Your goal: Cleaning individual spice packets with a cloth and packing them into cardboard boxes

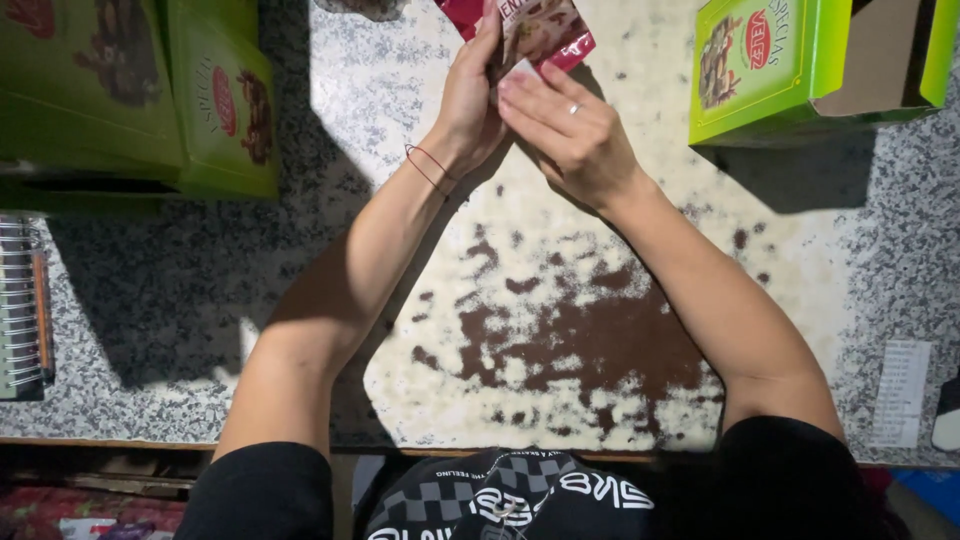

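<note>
Both my hands meet at the top middle over a speckled stone counter [180, 300]. My left hand [468, 98] grips the left side of a small red foil packet [545, 28] with a picture of food on it. My right hand [568, 128], a ring on one finger, pinches the packet's lower edge, fingers pointing left. The packet is held above the counter, and its top runs out of view. A thin red string circles my left wrist.
Green cardboard boxes [130, 95] lie at the top left, and another open green box [790, 65] sits at the top right. A spiral-bound notebook [22, 310] rests at the left edge. A white paper slip [900, 392] lies at the right. The counter's front edge runs along the bottom.
</note>
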